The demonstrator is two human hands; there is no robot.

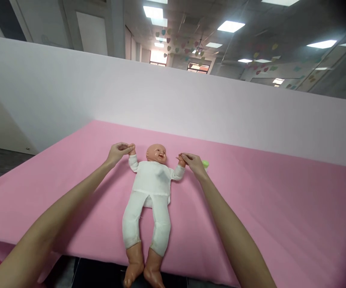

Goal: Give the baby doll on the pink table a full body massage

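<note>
A baby doll (151,178) with a white cloth body lies on its back on the pink-covered table (251,208). Its head points to the far side and its bare feet hang past the near edge. My left hand (119,152) is closed in a pinch on the doll's hand at the left, with that arm raised beside the head. On the other side, my right hand (192,161) pinches the doll's other hand between thumb and fingers. Just behind my right hand lies a small light-green object (206,163), partly hidden, its kind unclear.
A white partition (191,100) rises along the table's far side. Dark fabric (101,274) shows below the near edge, under the doll's feet. Beyond the partition, ceiling lights and hanging heart-shaped decorations are visible.
</note>
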